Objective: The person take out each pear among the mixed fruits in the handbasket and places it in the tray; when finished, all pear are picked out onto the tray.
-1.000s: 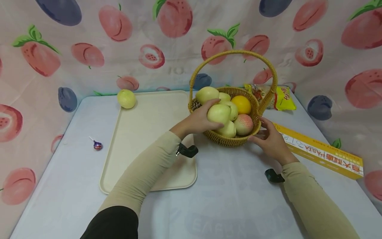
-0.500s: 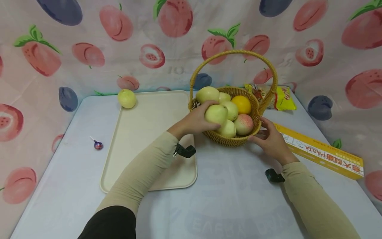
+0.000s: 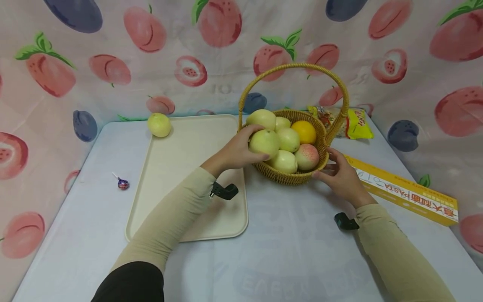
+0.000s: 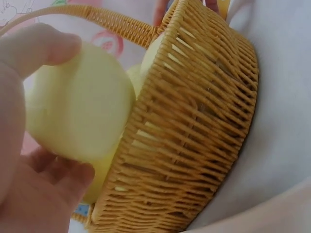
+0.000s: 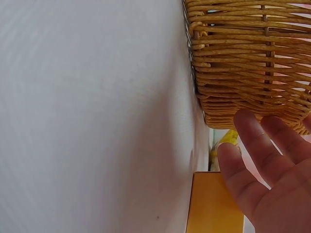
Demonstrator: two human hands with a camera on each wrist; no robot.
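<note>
My left hand (image 3: 241,152) grips a round pale green fruit (image 3: 265,143) at the left rim of a wicker basket (image 3: 288,179). In the left wrist view, the thumb is over this pale fruit (image 4: 85,104) and the fingers are beneath it, just outside the basket's wall (image 4: 184,116). Inside the basket lie more pale green fruits (image 3: 284,162), an orange (image 3: 305,132) and a peach (image 3: 307,157). My right hand (image 3: 341,178) rests against the basket's right side, its fingers (image 5: 257,141) extended at the weave in the right wrist view.
A cream tray (image 3: 188,176) lies left of the basket, with a yellow-green fruit (image 3: 159,125) at its far left corner. A lollipop (image 3: 123,183) lies farther left. Behind the basket is a yellow snack bag (image 3: 358,123); a yellow pasta box (image 3: 407,191) lies to the right.
My left hand has drawn the pale green fruit leftward, from over the other fruits to the basket's left rim. The right hand has stayed at the basket's side.
</note>
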